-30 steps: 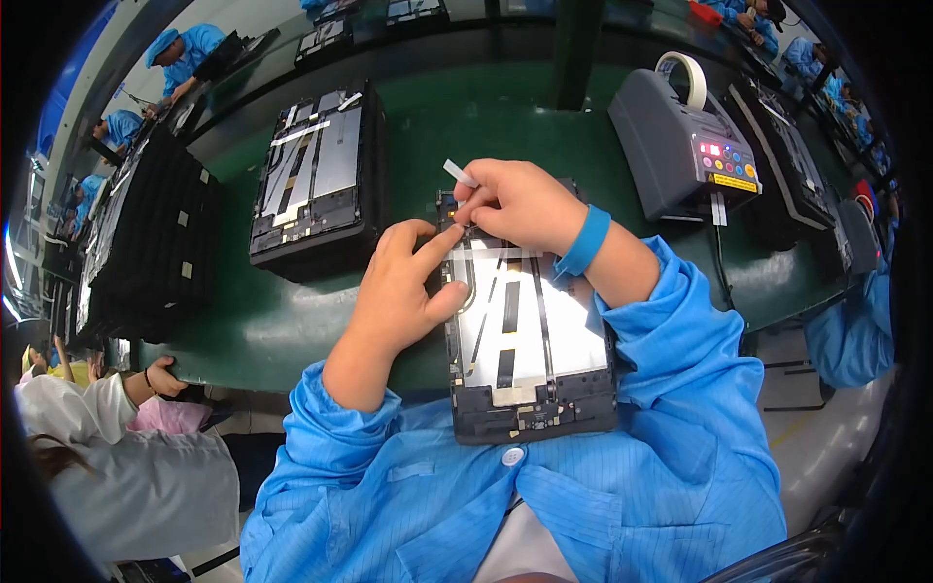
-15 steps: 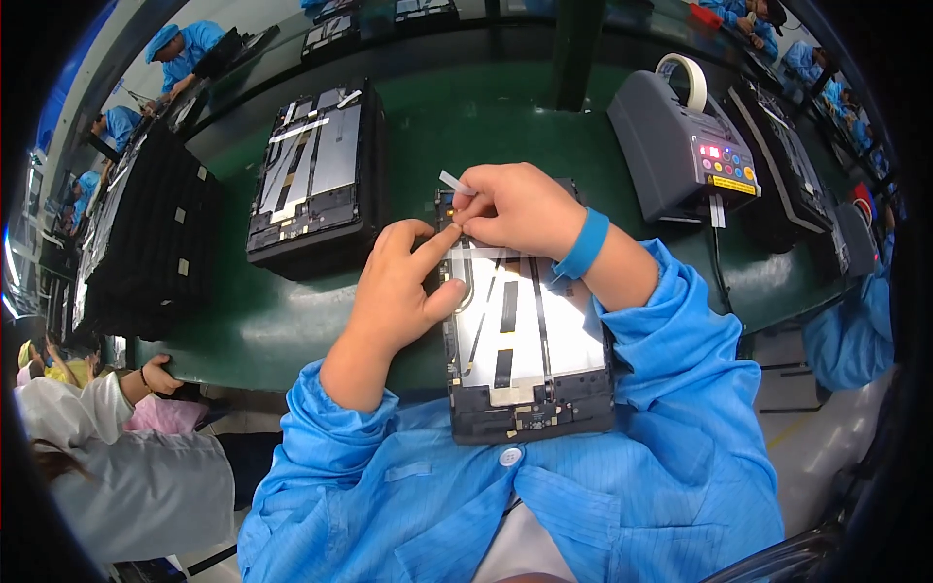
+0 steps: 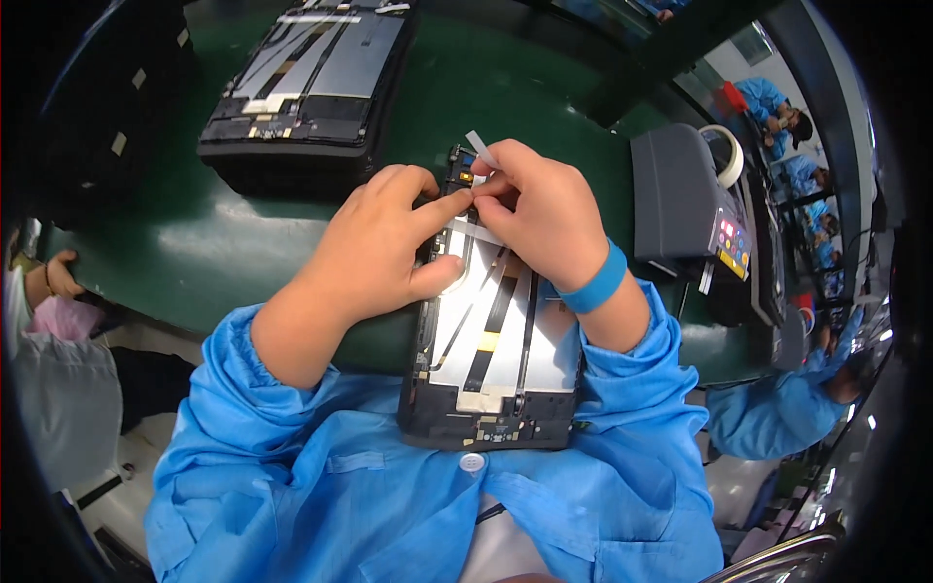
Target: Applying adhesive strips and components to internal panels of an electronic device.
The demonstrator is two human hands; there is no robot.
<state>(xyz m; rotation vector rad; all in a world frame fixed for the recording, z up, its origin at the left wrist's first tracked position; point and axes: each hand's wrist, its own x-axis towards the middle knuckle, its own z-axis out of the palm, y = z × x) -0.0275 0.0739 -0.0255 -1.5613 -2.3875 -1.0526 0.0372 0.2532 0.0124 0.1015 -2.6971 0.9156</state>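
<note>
An opened tablet (image 3: 554, 360), with a silver inner plate, black ribbon cables and a black frame, lies in front of me against my jacket. My right hand (image 3: 554, 209) pinches at its upper end, with a short white tape strip (image 3: 479, 147) sticking up from between the fingers. Close beside those fingertips, the index finger of my left hand (image 3: 379, 238) presses on the tablet's upper left part. Its thumb is spread over the silver plate. Another whitish strip (image 3: 471, 228) lies across the plate just below my fingers. The right fingertips partly hide the spot where they meet the tablet.
A stack of similar opened tablets (image 3: 321, 78) stands beyond my left hand on the green table (image 3: 243, 248). Farther left is a tall black stack (image 3: 107, 97). At right stands a grey tape dispenser (image 3: 671, 194) with a white roll. Other people sit nearby on both sides.
My view has swung to the right and downward, so the stacks sit higher in the picture. Both hands remain at the tablet's upper end, and the right one still pinches the tape strip.
</note>
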